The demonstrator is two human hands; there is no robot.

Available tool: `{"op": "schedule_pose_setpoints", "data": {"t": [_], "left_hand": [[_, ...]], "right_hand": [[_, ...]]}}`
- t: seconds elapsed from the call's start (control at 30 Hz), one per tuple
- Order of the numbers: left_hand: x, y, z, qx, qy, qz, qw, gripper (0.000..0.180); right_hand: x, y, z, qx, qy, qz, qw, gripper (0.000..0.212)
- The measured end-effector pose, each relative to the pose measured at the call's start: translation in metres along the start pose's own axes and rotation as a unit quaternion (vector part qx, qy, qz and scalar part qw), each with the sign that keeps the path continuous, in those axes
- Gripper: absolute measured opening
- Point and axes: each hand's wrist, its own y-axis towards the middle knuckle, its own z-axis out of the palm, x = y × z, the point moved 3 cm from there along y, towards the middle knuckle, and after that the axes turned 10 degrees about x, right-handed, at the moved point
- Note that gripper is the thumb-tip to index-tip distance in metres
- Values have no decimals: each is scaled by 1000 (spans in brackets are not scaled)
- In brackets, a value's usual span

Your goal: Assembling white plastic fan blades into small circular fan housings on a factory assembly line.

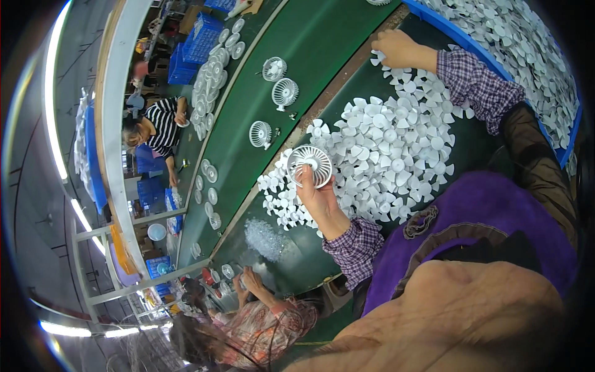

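My left hand is closed on a round white fan cage, its ribbed face turned up and my thumb over its rim. Under the cage and beside it spreads a big heap of white fan blades on the dark green tabletop. Farther to the right, at the heap's far end, my right hand has its fingers pinched on a white fan blade. That blade is partly hidden by the fingers.
Beyond the heap runs a green conveyor belt carrying several fan cages. A blue bin full of blades stands at right. Small clear pieces lie left of the heap. One co-worker sits across the belt, another at left.
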Motion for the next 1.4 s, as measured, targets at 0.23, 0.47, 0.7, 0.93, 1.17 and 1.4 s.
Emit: {"op": "schedule_pose_setpoints", "data": {"t": [0.23,0.47,0.7,0.93,1.17,1.4], "left_hand": [[12,3,8,58,-26,-18,998,37],[14,10,33,129,-4,8,992,50],[25,7,61,152,19,-8,988,41],[21,5,54,80,115,58,988,23],[22,1,58,158,149,58,974,36],[17,5,49,161,213,-4,964,37]], "right_hand": [[0,13,15,35,-77,61,995,22],[134,-58,-78,-120,184,-312,924,34],[175,-81,-62,-140,168,-357,908,40],[165,-82,-63,-136,274,-350,886,36],[147,-69,-48,186,459,-233,837,40],[149,-58,-24,143,415,-241,865,38]]}}
